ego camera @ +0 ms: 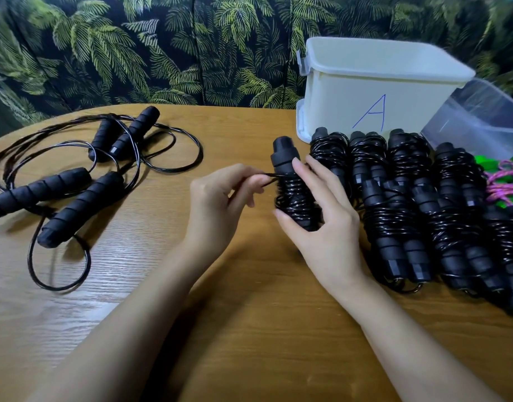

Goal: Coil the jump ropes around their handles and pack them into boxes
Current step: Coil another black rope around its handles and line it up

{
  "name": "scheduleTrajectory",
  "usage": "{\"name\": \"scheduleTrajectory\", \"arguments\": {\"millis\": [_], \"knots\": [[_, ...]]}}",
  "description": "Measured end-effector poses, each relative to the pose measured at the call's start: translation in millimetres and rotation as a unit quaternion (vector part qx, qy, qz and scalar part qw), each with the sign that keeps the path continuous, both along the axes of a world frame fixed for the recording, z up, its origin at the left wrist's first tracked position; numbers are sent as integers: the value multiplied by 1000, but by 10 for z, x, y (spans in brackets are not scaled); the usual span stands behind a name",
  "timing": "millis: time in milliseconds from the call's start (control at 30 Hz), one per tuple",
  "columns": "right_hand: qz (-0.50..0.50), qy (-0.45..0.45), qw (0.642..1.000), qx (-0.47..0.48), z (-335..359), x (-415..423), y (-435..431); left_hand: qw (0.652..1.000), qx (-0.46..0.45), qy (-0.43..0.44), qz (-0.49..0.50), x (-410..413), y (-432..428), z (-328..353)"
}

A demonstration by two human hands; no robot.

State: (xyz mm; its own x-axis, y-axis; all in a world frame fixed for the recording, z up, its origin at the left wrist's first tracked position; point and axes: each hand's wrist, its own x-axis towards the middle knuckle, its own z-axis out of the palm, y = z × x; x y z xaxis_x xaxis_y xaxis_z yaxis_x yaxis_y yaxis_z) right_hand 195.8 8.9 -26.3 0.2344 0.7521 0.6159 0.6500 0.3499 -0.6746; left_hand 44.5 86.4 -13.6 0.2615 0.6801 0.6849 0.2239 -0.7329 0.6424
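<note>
My right hand (322, 216) grips a black jump rope bundle (291, 181), its cord wound round the paired handles, held upright near the table's middle. My left hand (220, 204) pinches the loose end of the black cord (268, 177) against the coil. Two uncoiled black jump ropes (75, 181) with foam handles lie spread out at the left. Several coiled black bundles (417, 204) lie in rows at the right. A white lidded box marked "A" (374, 82) stands at the back right.
A clear plastic box (487, 117) sits right of the white box. Green and pink ropes (501, 181) lie at the far right edge. The wooden table (249, 314) has a curved far edge. A leaf-patterned sofa back (133, 53) rises behind it.
</note>
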Motion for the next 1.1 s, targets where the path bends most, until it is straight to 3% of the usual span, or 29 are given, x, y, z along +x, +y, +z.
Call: {"name": "scheduleTrajectory", "arguments": {"millis": [133,333,467,567,667,800,967,1000,1100], "knots": [[-34,-116,993,8,5,25,-14,996,-82,-20,-3,19,-12,21],[-31,-285,957,41,-17,19,-4,995,-95,-28,8,-58,70,70],[-10,-346,937,45,-25,86,9,989,-149,-2,6,-152,122,111],[30,-359,932,38,-11,136,9,970,-236,-34,-43,-195,150,158],[69,-364,928,46,-3,145,-2,930,-348,-91,-81,-226,164,210],[60,-373,923,73,-10,121,-34,865,-481,-99,-102,-255,196,218],[10,-329,940,87,1,44,-53,735,-598,-272,-168,-89,105,209],[3,-317,945,83,5,40,-55,737,-581,-301,-171,-30,71,190],[-18,-275,959,62,22,36,-58,840,-443,-291,-120,123,-73,106]]}}
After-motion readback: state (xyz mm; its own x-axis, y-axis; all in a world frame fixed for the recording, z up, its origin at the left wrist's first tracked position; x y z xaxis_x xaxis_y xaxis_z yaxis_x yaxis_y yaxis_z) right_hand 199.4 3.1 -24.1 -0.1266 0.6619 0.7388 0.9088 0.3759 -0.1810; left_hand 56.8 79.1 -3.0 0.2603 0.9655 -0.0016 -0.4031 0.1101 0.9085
